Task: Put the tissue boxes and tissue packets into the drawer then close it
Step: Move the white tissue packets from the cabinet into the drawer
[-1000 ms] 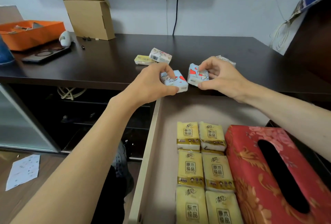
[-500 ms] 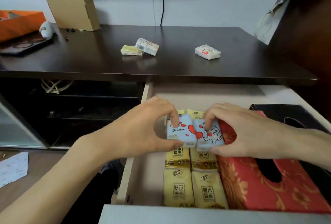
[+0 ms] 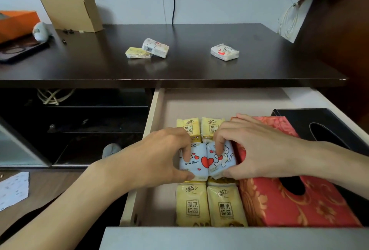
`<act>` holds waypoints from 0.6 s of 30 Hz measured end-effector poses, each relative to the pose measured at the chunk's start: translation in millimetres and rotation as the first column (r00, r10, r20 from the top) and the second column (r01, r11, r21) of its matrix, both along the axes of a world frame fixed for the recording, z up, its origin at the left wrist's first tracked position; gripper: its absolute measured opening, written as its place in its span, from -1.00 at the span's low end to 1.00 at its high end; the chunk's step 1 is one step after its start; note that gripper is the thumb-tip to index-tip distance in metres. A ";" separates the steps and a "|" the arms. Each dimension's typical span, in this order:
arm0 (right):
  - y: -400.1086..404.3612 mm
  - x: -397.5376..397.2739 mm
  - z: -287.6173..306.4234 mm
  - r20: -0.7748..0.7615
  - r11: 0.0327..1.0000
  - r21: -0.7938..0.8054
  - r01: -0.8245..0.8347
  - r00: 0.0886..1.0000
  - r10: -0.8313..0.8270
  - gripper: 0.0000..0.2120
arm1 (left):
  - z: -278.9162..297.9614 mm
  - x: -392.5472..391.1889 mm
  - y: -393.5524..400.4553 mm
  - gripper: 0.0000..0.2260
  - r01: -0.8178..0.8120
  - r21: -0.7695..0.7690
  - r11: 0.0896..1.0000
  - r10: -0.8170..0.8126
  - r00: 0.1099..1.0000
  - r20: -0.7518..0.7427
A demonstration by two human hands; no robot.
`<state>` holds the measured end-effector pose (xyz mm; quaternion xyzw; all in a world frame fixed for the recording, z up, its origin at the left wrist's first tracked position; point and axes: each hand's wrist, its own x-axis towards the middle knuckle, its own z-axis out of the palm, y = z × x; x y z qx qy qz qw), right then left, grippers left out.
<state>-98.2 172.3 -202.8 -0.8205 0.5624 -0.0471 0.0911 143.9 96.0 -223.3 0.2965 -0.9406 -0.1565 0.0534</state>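
Two blue heart-print packets side by side, touching, on top of the yellow packets (image 3: 191,203) in the open drawer (image 3: 153,113). Left hand (image 3: 157,161) pinches the left packet (image 3: 193,161); right hand (image 3: 257,149) pinches the right packet (image 3: 221,159). Red tissue box (image 3: 289,205) under the right wrist, black box (image 3: 311,117) beyond it. Three loose packets on the desk (image 3: 99,66) past both hands: yellow packet (image 3: 137,53) touching white packet (image 3: 155,48), heart packet (image 3: 224,52) apart.
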 end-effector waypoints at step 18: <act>-47.4 -8.9 24.5 0.420 0.967 -0.189 0.172 0.904 -0.078 -0.92 | 27.3 -1.4 -12.6 -0.75 -0.149 -0.108 0.983 0.128 0.975 -0.184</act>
